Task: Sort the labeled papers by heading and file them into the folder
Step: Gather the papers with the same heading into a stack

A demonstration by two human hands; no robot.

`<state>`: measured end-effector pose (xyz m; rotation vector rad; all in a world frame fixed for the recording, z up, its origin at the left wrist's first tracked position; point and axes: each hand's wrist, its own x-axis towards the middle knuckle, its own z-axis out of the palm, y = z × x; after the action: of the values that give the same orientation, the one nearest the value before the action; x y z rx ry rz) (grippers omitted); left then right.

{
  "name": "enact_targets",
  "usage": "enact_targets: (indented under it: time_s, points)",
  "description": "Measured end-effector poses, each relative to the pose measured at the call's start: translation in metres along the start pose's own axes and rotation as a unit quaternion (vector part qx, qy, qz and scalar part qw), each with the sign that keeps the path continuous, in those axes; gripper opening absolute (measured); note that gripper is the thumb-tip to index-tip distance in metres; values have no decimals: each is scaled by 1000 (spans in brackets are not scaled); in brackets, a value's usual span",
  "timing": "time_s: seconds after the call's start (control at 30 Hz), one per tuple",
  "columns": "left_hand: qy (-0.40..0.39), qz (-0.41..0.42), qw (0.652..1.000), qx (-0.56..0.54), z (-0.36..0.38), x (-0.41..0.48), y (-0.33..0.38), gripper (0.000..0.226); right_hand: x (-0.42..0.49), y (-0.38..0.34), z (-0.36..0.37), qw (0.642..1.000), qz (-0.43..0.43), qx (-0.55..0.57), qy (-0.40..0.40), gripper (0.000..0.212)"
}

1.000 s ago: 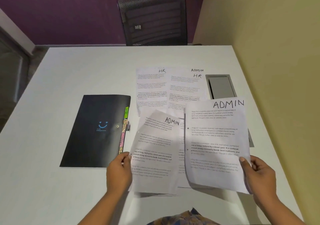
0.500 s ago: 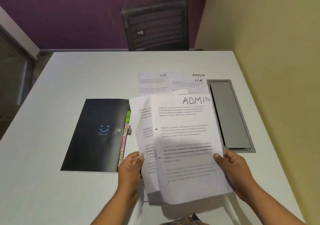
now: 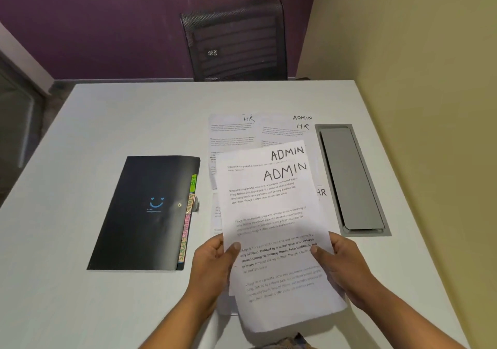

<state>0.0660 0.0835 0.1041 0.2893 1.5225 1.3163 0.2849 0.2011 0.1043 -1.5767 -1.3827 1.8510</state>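
Note:
Two sheets headed ADMIN [image 3: 274,214] are stacked one on the other and held above the table, the top one shifted a little lower. My left hand [image 3: 215,260] grips their left edge and my right hand [image 3: 338,262] grips their right edge. Under and behind them lie more papers on the table: one headed HR [image 3: 231,131], one headed ADMIN and HR [image 3: 287,131], and another HR sheet [image 3: 321,192] peeking out at the right. A closed black folder [image 3: 145,211] with coloured tabs marked HR, ADMIN and others lies to the left.
A white table [image 3: 107,123] holds everything. A grey cable hatch [image 3: 352,179] is set into it at the right, close to a yellow wall. A black mesh chair [image 3: 234,39] stands behind the far edge.
My two hands have come together, bringing the right ADMIN sheet over the left one, so both now form one stack held by both hands.

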Motion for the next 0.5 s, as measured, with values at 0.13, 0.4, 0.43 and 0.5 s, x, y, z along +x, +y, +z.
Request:
enact_targets:
  time_s: [0.13, 0.4, 0.43, 0.5]
  points:
    - [1, 19, 1000, 5, -2, 2, -5, 22, 2, 4, -4, 999, -22, -28, -3, 25]
    - [34, 132, 983, 125, -2, 13, -7, 21, 7, -2, -4, 983, -128, -118, 56, 31]
    - [32, 154, 975, 157, -1, 12, -5, 19, 7, -3, -3, 982, -136, -119, 63, 32]
    - [26, 190, 961, 199, 1, 10, 1, 38, 9, -3, -2, 977, -152, -130, 68, 32]
